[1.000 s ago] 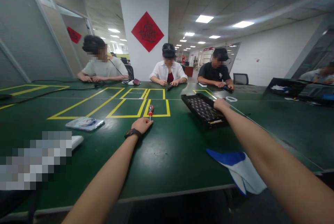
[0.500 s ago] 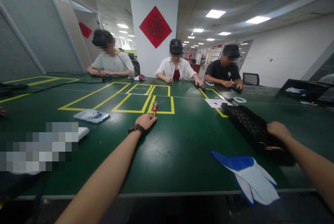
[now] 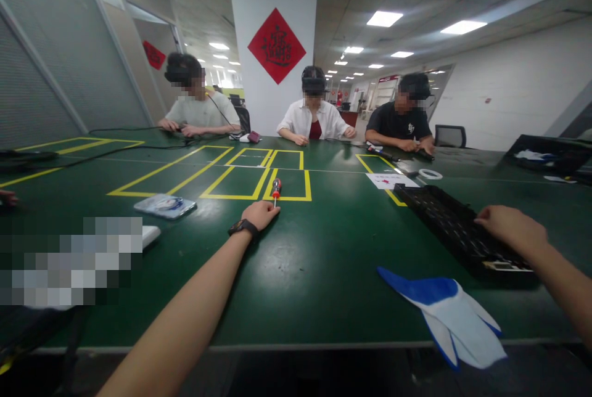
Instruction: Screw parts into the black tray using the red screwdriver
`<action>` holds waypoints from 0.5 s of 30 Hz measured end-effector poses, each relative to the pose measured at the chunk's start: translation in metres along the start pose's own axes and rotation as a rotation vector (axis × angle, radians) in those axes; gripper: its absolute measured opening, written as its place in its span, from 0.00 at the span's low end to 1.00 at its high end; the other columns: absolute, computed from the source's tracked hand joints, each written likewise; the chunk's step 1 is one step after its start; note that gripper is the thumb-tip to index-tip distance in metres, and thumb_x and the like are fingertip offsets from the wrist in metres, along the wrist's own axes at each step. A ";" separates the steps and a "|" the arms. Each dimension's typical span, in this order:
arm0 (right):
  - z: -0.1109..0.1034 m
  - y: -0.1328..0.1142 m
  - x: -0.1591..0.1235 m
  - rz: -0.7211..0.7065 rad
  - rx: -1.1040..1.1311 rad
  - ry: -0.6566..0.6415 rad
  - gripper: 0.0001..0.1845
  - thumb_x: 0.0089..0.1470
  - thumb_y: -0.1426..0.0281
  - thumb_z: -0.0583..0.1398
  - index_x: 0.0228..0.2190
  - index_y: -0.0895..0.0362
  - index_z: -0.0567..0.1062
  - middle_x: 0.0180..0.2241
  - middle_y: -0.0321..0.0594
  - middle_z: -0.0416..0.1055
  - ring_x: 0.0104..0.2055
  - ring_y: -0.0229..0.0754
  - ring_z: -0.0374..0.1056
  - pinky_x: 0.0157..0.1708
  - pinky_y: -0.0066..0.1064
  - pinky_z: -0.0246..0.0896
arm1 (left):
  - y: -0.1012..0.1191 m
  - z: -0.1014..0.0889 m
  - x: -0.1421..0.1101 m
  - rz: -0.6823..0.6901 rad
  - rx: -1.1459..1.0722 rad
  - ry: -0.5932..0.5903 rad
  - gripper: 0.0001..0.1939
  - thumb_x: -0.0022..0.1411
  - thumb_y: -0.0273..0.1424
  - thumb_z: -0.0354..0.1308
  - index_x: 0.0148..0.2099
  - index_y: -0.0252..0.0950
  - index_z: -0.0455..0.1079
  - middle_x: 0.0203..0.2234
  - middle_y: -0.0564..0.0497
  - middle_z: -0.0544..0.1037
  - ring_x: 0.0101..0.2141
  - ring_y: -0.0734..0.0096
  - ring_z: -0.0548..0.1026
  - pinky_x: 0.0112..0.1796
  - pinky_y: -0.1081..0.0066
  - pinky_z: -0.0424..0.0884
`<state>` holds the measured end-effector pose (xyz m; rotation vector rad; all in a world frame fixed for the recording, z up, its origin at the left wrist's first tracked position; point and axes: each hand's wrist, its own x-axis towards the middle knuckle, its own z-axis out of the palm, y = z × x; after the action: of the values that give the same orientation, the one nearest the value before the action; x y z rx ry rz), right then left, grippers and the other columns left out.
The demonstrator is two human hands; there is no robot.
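Note:
My left hand (image 3: 263, 215) rests on the green table, fingers closed on the thin metal shaft of a screwdriver (image 3: 276, 190). The screwdriver's red and dark handle points away from me, inside a yellow taped outline. On the right, my right hand (image 3: 511, 227) is at the right edge of a long, shallow black plastic case (image 3: 448, 224) with rows of small recesses. Its fingers are curled together; anything between them is hidden. A blue and white work glove (image 3: 446, 311) lies nearer to me, hanging partly over the table's front edge.
Yellow tape outlines (image 3: 217, 182) mark the green table (image 3: 324, 286). A phone-like flat item (image 3: 165, 206), a blurred-out white object (image 3: 150, 237), a paper sheet (image 3: 388, 181) and a white tape ring (image 3: 430, 174) lie around. Three people sit opposite; cables run along the left.
My right hand has lifted slightly and shifted right against the black case, whose near end now shows more fully. The left hand stays on the screwdriver. The middle person opposite has drawn back a hand.

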<state>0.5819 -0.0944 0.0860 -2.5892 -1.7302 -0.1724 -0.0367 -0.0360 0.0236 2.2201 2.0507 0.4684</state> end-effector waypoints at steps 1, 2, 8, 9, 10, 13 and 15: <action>-0.001 -0.003 -0.010 -0.034 0.020 -0.110 0.14 0.47 0.60 0.56 0.31 0.56 0.76 0.34 0.50 0.72 0.35 0.51 0.69 0.32 0.37 0.59 | 0.000 0.000 0.000 0.003 0.002 0.000 0.24 0.58 0.48 0.42 0.26 0.37 0.70 0.27 0.49 0.75 0.27 0.69 0.71 0.25 0.73 0.56; 0.000 -0.005 -0.020 -0.092 0.036 -0.218 0.12 0.45 0.61 0.58 0.28 0.56 0.76 0.32 0.47 0.73 0.35 0.49 0.69 0.33 0.35 0.59 | 0.000 0.001 0.000 0.004 0.004 0.001 0.24 0.58 0.48 0.42 0.26 0.37 0.70 0.26 0.49 0.75 0.27 0.69 0.71 0.25 0.73 0.56; 0.005 -0.013 -0.058 -0.159 0.047 -0.374 0.13 0.49 0.62 0.55 0.27 0.57 0.76 0.29 0.44 0.74 0.32 0.45 0.70 0.31 0.34 0.58 | -0.002 0.003 -0.001 0.021 0.014 0.020 0.24 0.58 0.48 0.41 0.27 0.38 0.70 0.27 0.49 0.75 0.28 0.68 0.71 0.24 0.73 0.56; 0.003 -0.014 -0.059 -0.146 0.050 -0.384 0.14 0.49 0.61 0.55 0.26 0.57 0.76 0.29 0.44 0.74 0.32 0.45 0.70 0.31 0.34 0.58 | -0.002 0.004 -0.001 0.023 0.013 0.019 0.24 0.58 0.48 0.41 0.27 0.38 0.70 0.27 0.49 0.75 0.28 0.69 0.71 0.25 0.73 0.56; 0.001 -0.016 -0.058 -0.130 0.054 -0.399 0.15 0.49 0.60 0.56 0.26 0.58 0.76 0.29 0.45 0.74 0.33 0.45 0.70 0.31 0.33 0.58 | -0.002 0.004 -0.001 0.024 0.011 0.016 0.24 0.59 0.48 0.41 0.27 0.38 0.70 0.27 0.49 0.75 0.28 0.69 0.71 0.25 0.73 0.57; -0.005 -0.021 -0.056 -0.095 0.073 -0.454 0.16 0.48 0.60 0.57 0.24 0.60 0.75 0.28 0.46 0.74 0.32 0.45 0.70 0.30 0.32 0.58 | -0.003 0.004 -0.002 0.030 0.004 0.006 0.24 0.59 0.48 0.41 0.27 0.37 0.69 0.27 0.49 0.75 0.28 0.70 0.70 0.26 0.74 0.57; -0.008 -0.024 -0.055 -0.088 0.080 -0.477 0.15 0.49 0.62 0.57 0.23 0.61 0.75 0.27 0.46 0.74 0.30 0.44 0.69 0.29 0.32 0.58 | -0.003 0.003 -0.002 0.031 0.002 0.005 0.24 0.59 0.48 0.41 0.26 0.37 0.69 0.27 0.49 0.75 0.27 0.70 0.70 0.25 0.74 0.57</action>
<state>0.5386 -0.1365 0.0870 -2.6461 -1.9299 0.5460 -0.0384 -0.0374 0.0193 2.2570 2.0227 0.4745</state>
